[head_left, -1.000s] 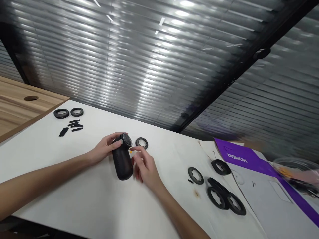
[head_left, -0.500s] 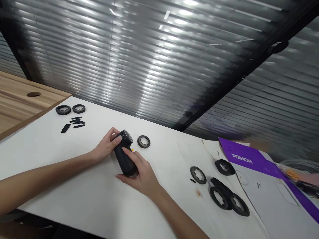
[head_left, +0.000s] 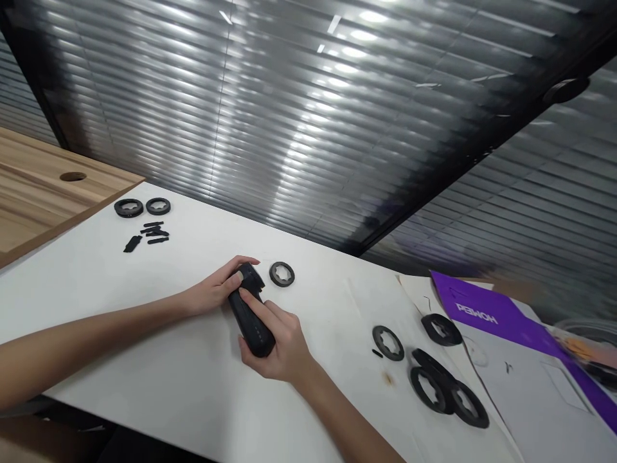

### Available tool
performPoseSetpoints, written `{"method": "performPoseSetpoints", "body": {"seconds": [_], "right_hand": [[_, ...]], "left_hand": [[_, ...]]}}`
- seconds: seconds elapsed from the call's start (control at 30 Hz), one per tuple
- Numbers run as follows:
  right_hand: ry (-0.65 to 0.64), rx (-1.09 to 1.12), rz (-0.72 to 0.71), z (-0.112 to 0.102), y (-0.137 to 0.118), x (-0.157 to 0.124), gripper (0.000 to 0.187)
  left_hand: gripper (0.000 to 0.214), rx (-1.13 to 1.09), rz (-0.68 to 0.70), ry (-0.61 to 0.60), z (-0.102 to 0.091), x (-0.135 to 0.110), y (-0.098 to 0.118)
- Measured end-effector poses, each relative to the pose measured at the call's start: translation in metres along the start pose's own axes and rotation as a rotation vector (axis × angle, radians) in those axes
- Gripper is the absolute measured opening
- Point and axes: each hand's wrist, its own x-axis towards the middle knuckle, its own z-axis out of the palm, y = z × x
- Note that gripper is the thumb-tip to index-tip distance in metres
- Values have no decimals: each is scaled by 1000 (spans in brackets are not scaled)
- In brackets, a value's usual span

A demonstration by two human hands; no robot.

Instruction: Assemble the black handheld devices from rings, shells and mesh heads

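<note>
Both hands hold a black handheld device [head_left: 250,325] above the white table. It has a thick, rounded handle with a row of small marks and a round head at its upper end. My left hand [head_left: 224,281] is closed around the head, thumb on the near side and fingers over the top. Around the handle's lower part wraps my right hand [head_left: 282,337], its index finger lying along the body. Just beyond the head, a flat black ring [head_left: 290,263] with a notched opening lies on the table, apart from the hands. What the head's face looks like is turned from view.
More black rings [head_left: 128,215] and thin black strips [head_left: 157,240] lie at the table's far left. On the right are several rings [head_left: 475,418], a small black piece [head_left: 377,353] and a purple-and-white printed sheet [head_left: 475,312]. A slatted blind [head_left: 193,128] stands behind the table.
The device's head has turned, so its silvery round face no longer shows and marks on the handle do. My left fingers now reach farther over the top. The view has shifted slightly.
</note>
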Motion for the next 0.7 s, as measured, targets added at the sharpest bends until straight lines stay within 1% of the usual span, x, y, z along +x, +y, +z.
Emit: {"method": "performPoseSetpoints", "body": {"seconds": [0.13, 0.23, 0.3, 0.4, 0.5, 0.6, 0.7], "right_hand": [[20, -57, -35, -1, -1, 0, 67], [34, -85, -48, -1, -2, -1, 64], [47, -95, -51, -1, 0, -2, 62], [63, -116, -22, -2, 5, -4, 52], [21, -91, 88, -2, 10, -3, 44], [0, 79, 215, -5, 12, 2, 51], [33, 312, 344, -10, 14, 6, 58]], "left_hand": [[78, 29, -7, -41, -2, -2, -2], [78, 25, -13, -46, -2, -3, -1], [79, 2, -17, -29, -2, -3, 0], [80, -55, -28, 58, 0, -2, 2], [80, -127, -61, 167, 2, 2, 4], [77, -245, -142, 293, 5, 7, 7], [69, -383, -203, 416, 5, 12, 9]]}}
